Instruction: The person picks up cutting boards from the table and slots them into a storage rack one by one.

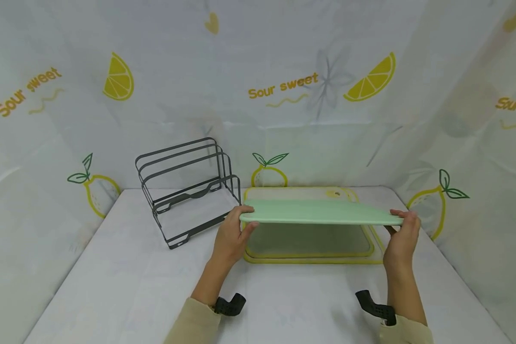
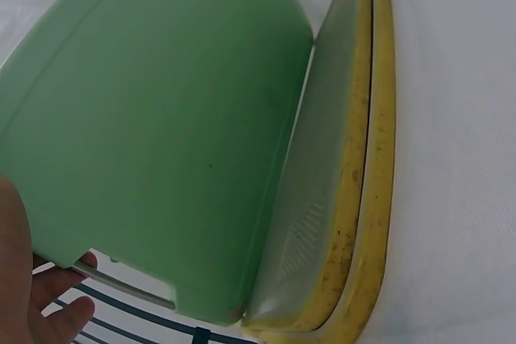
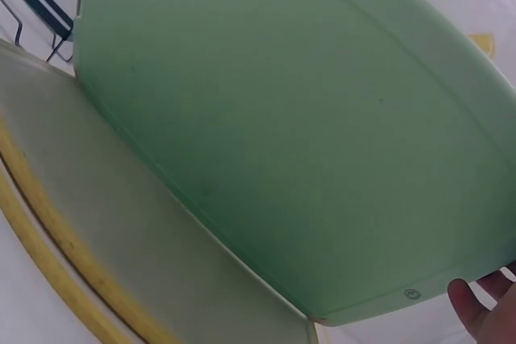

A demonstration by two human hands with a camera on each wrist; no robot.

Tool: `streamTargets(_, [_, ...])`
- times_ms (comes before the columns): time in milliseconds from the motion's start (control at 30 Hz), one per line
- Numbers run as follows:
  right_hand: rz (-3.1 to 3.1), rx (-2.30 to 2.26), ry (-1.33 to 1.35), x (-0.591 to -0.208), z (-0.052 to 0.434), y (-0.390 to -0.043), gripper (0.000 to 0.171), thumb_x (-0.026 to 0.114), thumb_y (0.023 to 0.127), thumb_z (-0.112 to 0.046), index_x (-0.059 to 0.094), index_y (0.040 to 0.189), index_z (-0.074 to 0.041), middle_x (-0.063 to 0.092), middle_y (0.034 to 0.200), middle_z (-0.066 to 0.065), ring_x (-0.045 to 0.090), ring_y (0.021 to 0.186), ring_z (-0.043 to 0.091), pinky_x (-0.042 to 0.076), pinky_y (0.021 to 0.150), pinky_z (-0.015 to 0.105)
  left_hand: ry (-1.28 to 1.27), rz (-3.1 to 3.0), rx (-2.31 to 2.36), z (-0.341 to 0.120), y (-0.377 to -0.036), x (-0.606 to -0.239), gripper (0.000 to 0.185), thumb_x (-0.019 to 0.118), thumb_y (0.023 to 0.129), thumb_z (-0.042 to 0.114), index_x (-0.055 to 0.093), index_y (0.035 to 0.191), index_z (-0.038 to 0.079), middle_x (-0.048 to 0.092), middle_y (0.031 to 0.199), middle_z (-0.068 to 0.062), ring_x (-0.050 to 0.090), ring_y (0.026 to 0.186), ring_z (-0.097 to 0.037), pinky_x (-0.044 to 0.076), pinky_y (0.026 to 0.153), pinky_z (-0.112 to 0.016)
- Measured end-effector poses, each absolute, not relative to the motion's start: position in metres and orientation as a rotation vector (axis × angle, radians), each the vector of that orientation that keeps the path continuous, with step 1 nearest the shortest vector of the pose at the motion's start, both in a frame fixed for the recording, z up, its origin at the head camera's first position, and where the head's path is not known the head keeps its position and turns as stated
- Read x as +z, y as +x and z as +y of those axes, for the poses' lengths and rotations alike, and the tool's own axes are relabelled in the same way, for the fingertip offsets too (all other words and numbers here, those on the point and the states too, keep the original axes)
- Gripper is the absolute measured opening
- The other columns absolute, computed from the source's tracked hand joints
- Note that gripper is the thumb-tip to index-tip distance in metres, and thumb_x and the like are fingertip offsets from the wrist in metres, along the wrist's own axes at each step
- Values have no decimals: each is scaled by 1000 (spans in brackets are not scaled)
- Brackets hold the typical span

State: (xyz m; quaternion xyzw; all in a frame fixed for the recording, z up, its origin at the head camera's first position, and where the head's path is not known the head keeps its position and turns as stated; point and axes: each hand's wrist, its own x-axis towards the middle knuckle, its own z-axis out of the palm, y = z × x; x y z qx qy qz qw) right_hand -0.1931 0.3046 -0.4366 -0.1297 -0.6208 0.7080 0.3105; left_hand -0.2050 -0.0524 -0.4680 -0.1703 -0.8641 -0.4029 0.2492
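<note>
Gripping green board [image 1: 320,212] by ends: left hand [image 1: 232,234], right hand [image 1: 402,237]; wire rack [image 1: 187,188] holds nothing.

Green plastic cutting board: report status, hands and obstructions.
Left hand and right hand grip opposite ends. Green plastic cutting board lifted flat above yellow-rimmed boards. Dark wire rack left, apart.

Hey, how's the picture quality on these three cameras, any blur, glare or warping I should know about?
Head view: soft, even light, sharp, a faint shadow beneath the green board; backdrop lines bow from wide-angle warp. Left wrist view: board fills the frame, the left hand soft at the corner. Right wrist view: slightly hazy close up, the right hand cut off; no strong glare anywhere.
</note>
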Motion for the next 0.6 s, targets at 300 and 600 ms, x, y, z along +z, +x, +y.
streamTargets(300, [-1637, 2053, -207, -428, 312, -184, 18, 50, 106, -17, 35, 115, -19, 47, 129, -9, 31, 146, 18, 23, 120, 20, -395, -2321, -1124, -46, -201, -463, 88, 22, 88, 84, 63, 119, 12, 70, 118, -8, 69, 105, -25, 58, 85, -46])
streamTargets(600, [-1700, 2001, -62, -425, 318, -178, 47, 62, 91, 12, 36, 114, -20, 47, 140, -8, 34, 144, 15, 28, 121, 22, -304, -2307, -1175, -44, -192, -447, 89, 21, 84, 88, 66, 111, 15, 71, 114, -4, 68, 93, -25, 55, 73, -40])
